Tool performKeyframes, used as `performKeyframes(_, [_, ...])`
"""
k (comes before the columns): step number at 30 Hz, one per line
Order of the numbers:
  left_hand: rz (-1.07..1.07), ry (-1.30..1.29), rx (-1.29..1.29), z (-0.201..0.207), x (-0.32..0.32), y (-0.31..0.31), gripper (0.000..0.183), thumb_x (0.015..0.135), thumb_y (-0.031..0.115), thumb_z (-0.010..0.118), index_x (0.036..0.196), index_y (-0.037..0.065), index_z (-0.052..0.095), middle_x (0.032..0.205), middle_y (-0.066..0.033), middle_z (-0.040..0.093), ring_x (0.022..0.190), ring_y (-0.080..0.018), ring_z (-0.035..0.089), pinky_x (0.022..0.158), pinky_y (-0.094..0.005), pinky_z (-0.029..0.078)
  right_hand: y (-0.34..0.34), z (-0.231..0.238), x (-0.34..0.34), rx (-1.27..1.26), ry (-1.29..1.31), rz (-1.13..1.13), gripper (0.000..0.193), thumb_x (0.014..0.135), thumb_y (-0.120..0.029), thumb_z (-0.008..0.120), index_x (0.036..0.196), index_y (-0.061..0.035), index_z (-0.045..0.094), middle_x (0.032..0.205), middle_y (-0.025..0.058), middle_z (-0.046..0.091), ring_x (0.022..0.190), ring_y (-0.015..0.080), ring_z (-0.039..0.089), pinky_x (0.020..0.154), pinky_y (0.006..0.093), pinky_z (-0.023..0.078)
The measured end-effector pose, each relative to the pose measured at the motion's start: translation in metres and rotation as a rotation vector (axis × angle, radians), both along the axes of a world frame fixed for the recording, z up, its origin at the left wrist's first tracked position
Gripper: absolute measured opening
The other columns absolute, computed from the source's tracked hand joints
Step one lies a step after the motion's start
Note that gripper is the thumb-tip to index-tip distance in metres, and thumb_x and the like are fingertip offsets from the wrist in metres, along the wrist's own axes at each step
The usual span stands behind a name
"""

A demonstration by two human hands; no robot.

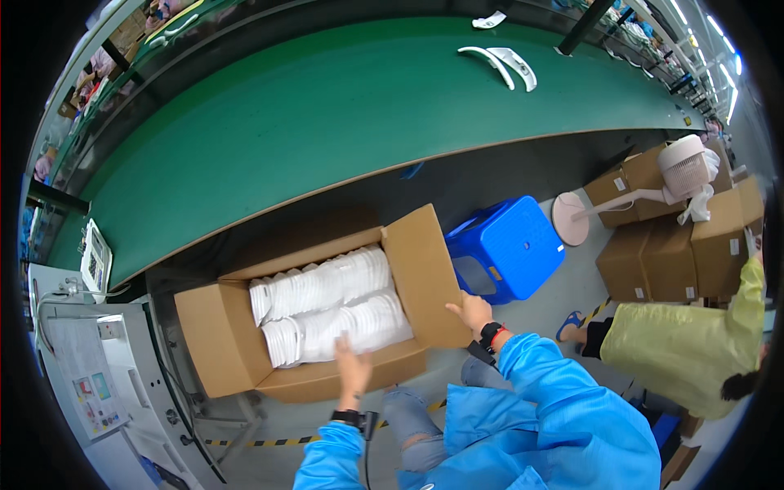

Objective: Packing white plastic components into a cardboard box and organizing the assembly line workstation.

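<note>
A cardboard box (306,387) stands with its flaps spread, below the near edge of the green table. Inside it are two rows of thin white curved plastic parts (351,282), packed close together. My right hand (472,312) grips the corner of the box's right flap (420,265), fingers closed around its edge. Over the near side of the box, my left hand (353,367) is at the front row of parts. Motion smears its fingers, so I cannot make out their shape or whether they touch a part.
On the green table (327,98) lie several white curved parts (514,67). A blue plastic stool (523,245) stands right of the box. Farther right are a pink fan (572,219), stacked cartons (645,257) and a person in a yellow gown (686,343). A white cabinet (135,384) flanks the left.
</note>
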State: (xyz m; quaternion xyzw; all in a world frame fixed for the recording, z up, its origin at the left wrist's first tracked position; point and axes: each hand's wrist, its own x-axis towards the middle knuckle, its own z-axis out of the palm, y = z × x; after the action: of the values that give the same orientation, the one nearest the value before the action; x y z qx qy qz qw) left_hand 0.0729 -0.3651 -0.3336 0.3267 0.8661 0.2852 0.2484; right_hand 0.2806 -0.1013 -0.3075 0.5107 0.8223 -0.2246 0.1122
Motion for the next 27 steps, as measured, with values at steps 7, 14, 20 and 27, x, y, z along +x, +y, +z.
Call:
performKeyframes(7, [-0.353,0.133,-0.079,-0.008,0.151,0.185,0.056,0.078,0.03,0.069,0.129,0.013,0.053,0.149,-0.0152,0.027,0.139,-0.0386,0.018,0.109,-0.0591,0.018,0.061,-0.032,0.09,0.101,0.038,0.201,0.064,0.077,-0.021,0.069,0.131,-0.003,0.04,0.105,0.016,0.056,0.097,0.0311,0.059,0.074,0.0401,0.053])
performKeyframes(14, [-0.852,0.543,-1.08,-0.129,0.141,0.191,0.045,0.097,0.037,0.032,0.138,0.024,0.045,0.154,0.0007,0.023,0.144,-0.0283,0.005,0.113,-0.057,-0.006,0.184,-0.052,0.207,0.204,0.259,0.009,0.055,0.077,-0.008,0.063,0.126,0.005,0.043,0.119,0.0238,0.052,0.112,0.0395,0.048,0.097,0.0452,0.039])
performKeyframes(20, [-0.918,0.643,-1.105,-0.143,0.14,0.187,0.045,0.096,0.035,0.036,0.138,0.023,0.044,0.154,0.0001,0.02,0.144,-0.0286,0.0,0.112,-0.0573,-0.006,0.328,-0.093,0.276,0.302,0.096,-0.118,0.08,0.07,-0.029,0.079,0.13,0.0027,0.039,0.128,0.0277,0.048,0.119,0.0414,0.046,0.1,0.0447,0.038])
performKeyframes(27, [-0.889,0.536,-0.963,-0.132,0.123,0.184,0.048,0.094,0.027,0.038,0.141,0.015,0.04,0.155,-0.0036,0.019,0.144,-0.0292,0.001,0.114,-0.0532,0.0,0.372,-0.106,0.212,-0.259,0.124,-0.298,0.099,0.066,-0.051,0.079,0.133,0.0045,0.032,0.113,0.0298,0.058,0.103,0.0446,0.058,0.087,0.0459,0.048])
